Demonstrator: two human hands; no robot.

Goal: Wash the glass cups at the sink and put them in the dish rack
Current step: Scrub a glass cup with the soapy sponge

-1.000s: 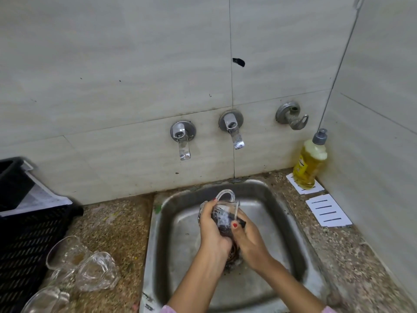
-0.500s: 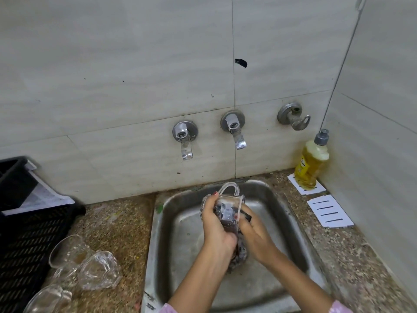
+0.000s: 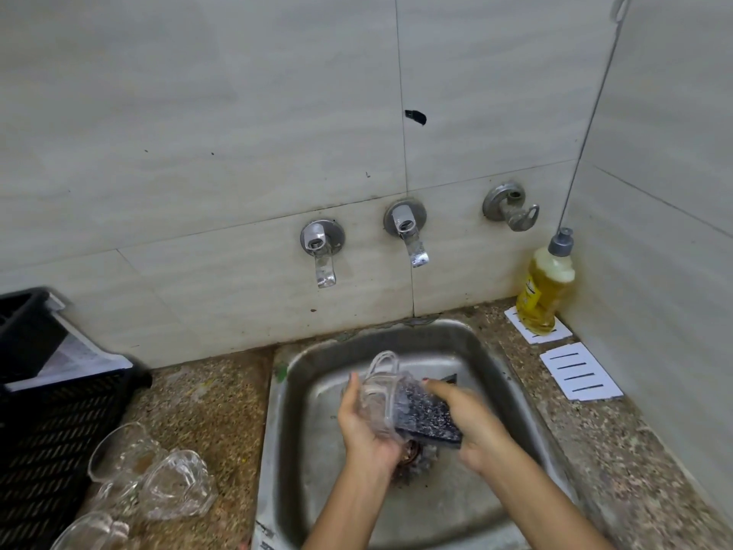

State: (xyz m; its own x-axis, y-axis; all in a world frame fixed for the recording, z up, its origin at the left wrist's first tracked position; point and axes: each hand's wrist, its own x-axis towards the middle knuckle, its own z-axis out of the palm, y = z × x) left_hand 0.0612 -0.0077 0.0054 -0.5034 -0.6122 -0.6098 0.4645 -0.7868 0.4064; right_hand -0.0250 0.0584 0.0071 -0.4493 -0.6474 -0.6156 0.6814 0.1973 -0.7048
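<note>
- Rack (image 3: 51, 410), black, far left on counter; three glass cups (image 3: 158, 478) lying beside it
- Left hand (image 3: 363, 424) wrapped around cup (image 3: 382, 394), tilted over sink (image 3: 496, 359)
- Right hand (image 3: 472, 422) pinching dark sponge (image 3: 426, 414) against cup
- Soap bottle (image 3: 545, 287) far right, by wall

A clear handled glass cup (image 3: 380, 394) lay tilted over the sink (image 3: 496, 359); three more cups (image 3: 158, 482) lay at the counter's (image 3: 206, 398) left edge beside the black dish rack (image 3: 51, 422).
</note>
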